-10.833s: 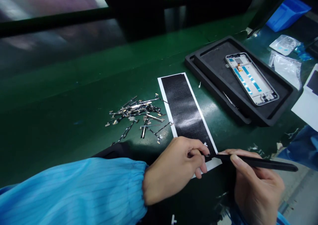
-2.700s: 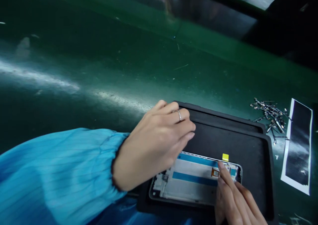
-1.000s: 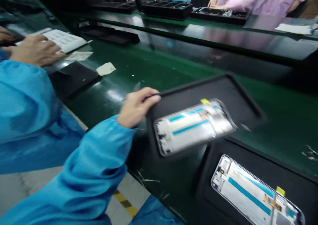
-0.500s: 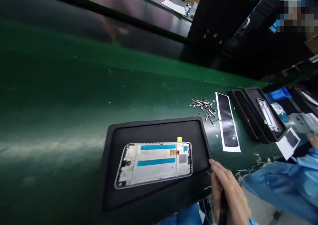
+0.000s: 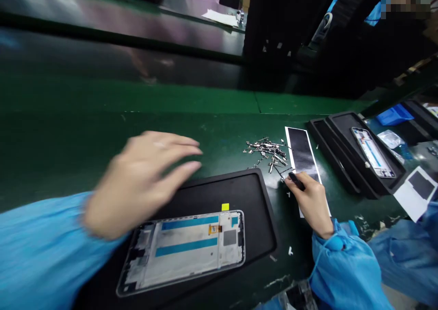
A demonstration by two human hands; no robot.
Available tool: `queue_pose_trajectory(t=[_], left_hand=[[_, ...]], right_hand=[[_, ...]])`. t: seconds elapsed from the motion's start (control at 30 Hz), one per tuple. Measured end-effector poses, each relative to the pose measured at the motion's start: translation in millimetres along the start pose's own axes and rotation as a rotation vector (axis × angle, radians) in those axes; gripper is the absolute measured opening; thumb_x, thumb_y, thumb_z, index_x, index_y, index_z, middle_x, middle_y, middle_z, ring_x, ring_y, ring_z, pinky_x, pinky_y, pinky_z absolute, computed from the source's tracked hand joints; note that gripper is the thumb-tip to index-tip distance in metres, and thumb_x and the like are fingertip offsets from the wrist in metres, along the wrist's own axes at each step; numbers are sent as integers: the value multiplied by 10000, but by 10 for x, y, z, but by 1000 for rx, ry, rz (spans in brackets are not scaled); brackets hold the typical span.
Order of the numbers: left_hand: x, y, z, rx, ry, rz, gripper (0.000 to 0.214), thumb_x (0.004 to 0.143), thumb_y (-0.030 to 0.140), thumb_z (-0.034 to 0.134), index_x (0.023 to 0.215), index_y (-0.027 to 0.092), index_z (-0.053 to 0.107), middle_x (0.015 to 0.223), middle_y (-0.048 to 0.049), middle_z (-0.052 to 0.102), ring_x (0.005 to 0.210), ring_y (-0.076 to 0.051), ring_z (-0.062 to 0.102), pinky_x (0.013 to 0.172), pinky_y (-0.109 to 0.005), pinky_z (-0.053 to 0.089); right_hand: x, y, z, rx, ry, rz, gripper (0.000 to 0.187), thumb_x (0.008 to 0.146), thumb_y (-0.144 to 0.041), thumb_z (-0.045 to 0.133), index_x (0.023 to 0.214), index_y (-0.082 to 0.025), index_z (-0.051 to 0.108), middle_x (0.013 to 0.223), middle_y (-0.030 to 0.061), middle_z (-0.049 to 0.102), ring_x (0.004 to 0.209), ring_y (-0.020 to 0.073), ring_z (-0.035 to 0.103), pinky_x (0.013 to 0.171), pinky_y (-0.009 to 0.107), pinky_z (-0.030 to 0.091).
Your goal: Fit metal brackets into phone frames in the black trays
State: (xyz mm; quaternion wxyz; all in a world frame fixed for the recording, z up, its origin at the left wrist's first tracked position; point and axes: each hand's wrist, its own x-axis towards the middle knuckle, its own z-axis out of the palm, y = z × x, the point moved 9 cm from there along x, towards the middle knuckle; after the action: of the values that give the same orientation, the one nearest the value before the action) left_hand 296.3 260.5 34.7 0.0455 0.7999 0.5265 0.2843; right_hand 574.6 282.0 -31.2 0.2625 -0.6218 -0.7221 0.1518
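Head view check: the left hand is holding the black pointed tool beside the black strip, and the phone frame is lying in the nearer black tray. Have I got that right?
Not quite: the head view shows the black pointed tool in the right hand, not the left hand, which holds nothing visible. The rest stands: the tool is beside the black strip, and the phone frame lies in the nearer black tray.
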Motion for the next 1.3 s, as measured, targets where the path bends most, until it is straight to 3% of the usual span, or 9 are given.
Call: queue_pose_trajectory(t=[0.07, 0.17, 0.37, 0.57, 0.73, 0.87, 1.03, 1.17, 1.3], left_hand=[[304, 354, 394, 10, -165, 119, 253, 908, 281, 420, 901, 146, 634, 1001, -86, 623, 994, -249, 521, 886, -448, 394], [625, 713, 970, -4, -413, 152, 208, 880, 215, 454, 894, 130, 643, 997, -96, 626, 1007, -265, 508, 903, -457, 359], [860, 874, 1386, -79, -492, 112, 166, 839, 168, 503, 912, 100, 636, 1021, -120, 613, 1030, -284, 479, 919, -465, 314], [862, 822, 1322, -304, -474, -88, 161, 844, 165, 495, 893, 121, 642, 995, -90, 621, 990, -251, 491, 915, -437, 321], [681, 963, 1278, -687, -563, -276, 115, 806, 178, 566, 827, 136, 670, 796, -8, 648, 754, -132, 582, 723, -234, 452], [575, 1077, 1306, -941, -597, -404, 129, 793, 149, 557, 831, 88, 665, 741, -18, 650, 715, -108, 602, 660, -175, 468], [460, 1210, 1351, -1532, -610, -643, 113, 708, 141, 606, 780, 76, 666, 650, -4, 603, 583, -73, 546, 618, -182, 450], [403, 1356, 1317, -1620, -694, -625, 103, 669, 183, 643, 675, 79, 643, 620, 4, 558, 570, -90, 536, 606, -215, 438], [443, 1386, 1183, -1409, -609, -501, 103, 656, 197, 651, 606, 113, 619, 662, 19, 532, 631, -94, 514, 638, -216, 399]], right_hand=[[75, 17, 94, 1, -18, 2, 231, 841, -368, 530, 756, -155, 559, 712, -14, 538, 666, 115, 510, 629, 273, 406], [111, 37, 190, 27, -29, 10, 262, 849, -385, 511, 723, -156, 524, 715, -16, 503, 678, 114, 487, 653, 284, 404], [99, 37, 167, 206, -33, 75, 140, 728, -237, 543, 621, -175, 477, 648, -23, 471, 622, 115, 437, 609, 268, 342], [21, 120, -35, 563, -11, 269, 169, 710, -288, 584, 596, -176, 530, 584, -24, 486, 540, 97, 415, 495, 229, 308], [-121, 130, -84, 847, 56, 417, 174, 680, -305, 635, 593, -165, 578, 549, -24, 448, 458, 60, 295, 402, 206, 215], [-207, 69, -57, 1023, 62, 489, 164, 636, -292, 681, 577, -170, 588, 541, -18, 442, 461, 62, 335, 376, 182, 208], [-328, -20, 10, 1228, 5, 533, 151, 638, -303, 687, 591, -185, 606, 574, -4, 509, 532, 90, 488, 458, 177, 407], [-451, -92, 55, 1325, -32, 535, 156, 633, -329, 663, 587, -185, 622, 583, 12, 540, 562, 129, 549, 503, 225, 470], [-561, -18, -31, 1293, 42, 540, 142, 651, -322, 692, 613, -194, 644, 593, 1, 529, 529, 93, 493, 455, 185, 415]])
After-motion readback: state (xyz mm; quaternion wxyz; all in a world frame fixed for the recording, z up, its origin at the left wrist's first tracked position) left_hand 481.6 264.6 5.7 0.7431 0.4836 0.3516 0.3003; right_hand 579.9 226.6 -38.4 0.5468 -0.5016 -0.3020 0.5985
